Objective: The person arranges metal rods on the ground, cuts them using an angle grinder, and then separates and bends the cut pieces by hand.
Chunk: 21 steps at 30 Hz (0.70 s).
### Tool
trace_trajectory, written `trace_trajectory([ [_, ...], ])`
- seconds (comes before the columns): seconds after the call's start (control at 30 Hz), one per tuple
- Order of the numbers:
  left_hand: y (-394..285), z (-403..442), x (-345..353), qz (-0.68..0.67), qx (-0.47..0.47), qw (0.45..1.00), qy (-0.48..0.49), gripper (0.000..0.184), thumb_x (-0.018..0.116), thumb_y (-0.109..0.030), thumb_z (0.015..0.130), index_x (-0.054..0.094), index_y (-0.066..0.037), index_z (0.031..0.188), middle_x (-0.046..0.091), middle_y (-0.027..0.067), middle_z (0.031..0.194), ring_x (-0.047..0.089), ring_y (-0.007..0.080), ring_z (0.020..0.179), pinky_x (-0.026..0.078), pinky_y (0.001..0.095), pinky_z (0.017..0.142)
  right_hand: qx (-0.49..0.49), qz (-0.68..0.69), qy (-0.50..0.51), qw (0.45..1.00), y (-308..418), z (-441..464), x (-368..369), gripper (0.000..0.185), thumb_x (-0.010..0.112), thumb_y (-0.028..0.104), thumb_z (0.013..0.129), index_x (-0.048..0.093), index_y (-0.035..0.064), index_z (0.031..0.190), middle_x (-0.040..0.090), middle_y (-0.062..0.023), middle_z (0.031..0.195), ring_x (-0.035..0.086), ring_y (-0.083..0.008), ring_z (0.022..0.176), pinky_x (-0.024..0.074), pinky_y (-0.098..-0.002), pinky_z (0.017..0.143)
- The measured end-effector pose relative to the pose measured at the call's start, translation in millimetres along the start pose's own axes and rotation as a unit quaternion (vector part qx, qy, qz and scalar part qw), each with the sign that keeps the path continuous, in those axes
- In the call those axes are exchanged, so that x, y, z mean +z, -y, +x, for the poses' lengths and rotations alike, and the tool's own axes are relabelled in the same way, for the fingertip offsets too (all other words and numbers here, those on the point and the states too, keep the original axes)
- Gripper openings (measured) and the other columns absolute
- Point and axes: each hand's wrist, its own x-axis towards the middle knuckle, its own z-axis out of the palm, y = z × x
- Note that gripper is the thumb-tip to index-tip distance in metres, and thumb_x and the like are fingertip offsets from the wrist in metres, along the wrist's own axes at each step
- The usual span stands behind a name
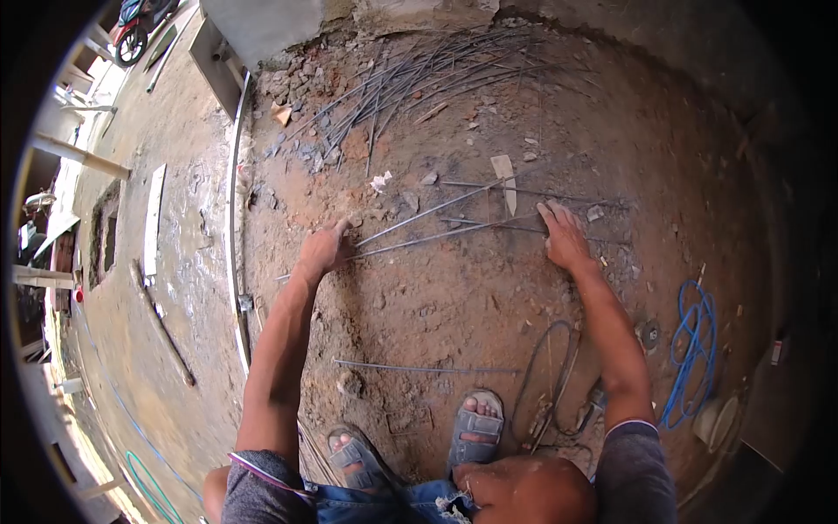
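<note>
My left hand (326, 248) is closed around thin steel rods (419, 215) near their left ends. These rods slant up to the right, just above the dirt. My right hand (566, 236) reaches down to the ground with its fingers stretched out, beside more steel rods (499, 225) that run underneath or next to it. Whether its fingertips touch a rod is hard to see. Between my hands, a pale pointed strip (504, 185) lies across the rods. A single rod (419, 368) rests on the soil in front of my sandals (477, 428).
A heap of steel rods (436, 79) lies by the far wall. A long pale bar (234, 227) edges the dirt on the left, past which is wet ground with a wooden stick (162, 325). Blue cable (694, 349) coils at right, near a dark cord (528, 371).
</note>
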Motion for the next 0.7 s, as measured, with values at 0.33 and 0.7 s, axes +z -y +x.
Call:
trace_trajectory([
  [0.33, 15, -24, 35, -0.047, 0.030, 0.998, -0.040, 0.018, 0.063, -0.016, 0.081, 0.057, -0.005, 0.095, 0.057, 0.0166, 0.092, 0.057, 0.0382, 0.090, 0.047, 0.0447, 0.077, 0.012, -0.038, 0.036, 0.999, -14, 30, 25, 0.033, 0.056, 0.009, 0.080, 0.055, 0.0095, 0.114, 0.058, -0.0133, 0.108, 0.051, -0.0328, 0.114, 0.0300, -0.0547, 0.105],
  [0.7, 4, -26, 47, 0.124, 0.106, 0.985, -0.055, 0.019, 0.048, -0.013, 0.087, 0.050, -0.004, 0.104, 0.057, 0.0162, 0.104, 0.058, 0.0328, 0.097, 0.041, 0.0497, 0.087, -0.008, -0.013, 0.128, 0.992, -36, 10, 25, 0.032, 0.067, 0.011, 0.076, 0.059, 0.0133, 0.108, 0.060, -0.0088, 0.112, 0.052, -0.0302, 0.114, 0.0335, -0.0543, 0.103],
])
